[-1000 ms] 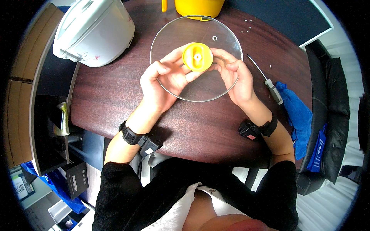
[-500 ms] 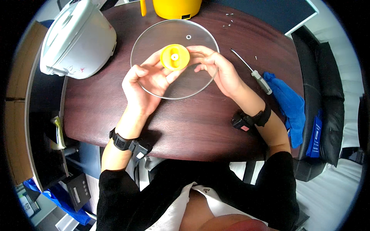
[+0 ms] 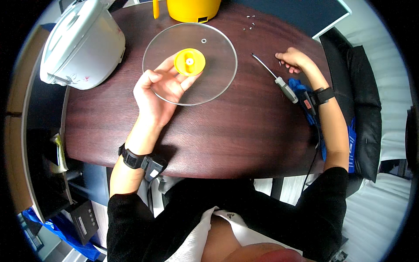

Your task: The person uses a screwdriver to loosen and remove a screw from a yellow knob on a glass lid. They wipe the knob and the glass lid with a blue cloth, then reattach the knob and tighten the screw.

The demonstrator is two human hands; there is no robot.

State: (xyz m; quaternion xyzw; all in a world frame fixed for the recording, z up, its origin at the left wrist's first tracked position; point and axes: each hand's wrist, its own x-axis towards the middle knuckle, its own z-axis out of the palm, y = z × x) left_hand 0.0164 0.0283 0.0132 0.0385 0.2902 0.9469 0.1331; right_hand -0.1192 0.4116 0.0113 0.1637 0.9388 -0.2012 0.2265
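Observation:
My left hand [image 3: 163, 85] holds a round glass lid [image 3: 216, 83] with a thin metal rim, its fingers closed around the yellow knob [image 3: 189, 62] at the lid's middle. A pale dot, perhaps a screw or its hole, marks the knob's centre. Part of the hand shows through the clear glass, beside a small vent hole. Over the right part of the table is my right hand [image 3: 295, 60], fingers bent and slightly apart, right by a small screw [image 3: 279, 63]. A screwdriver [image 3: 286, 89] with a grey handle lies just below that hand.
A white rice cooker [image 3: 85, 48] stands at the left, and a yellow pot [image 3: 194, 9] at the far edge. Several small screws [image 3: 251, 28] lie beyond the lid. A blue cloth [image 3: 297, 85] is partly under my right forearm. A black padded seat [image 3: 364, 83] borders the table.
My right hand has left the lid and moved right, to the lone screw. My left hand keeps hold of the lid by its knob. The whole view has shifted slightly.

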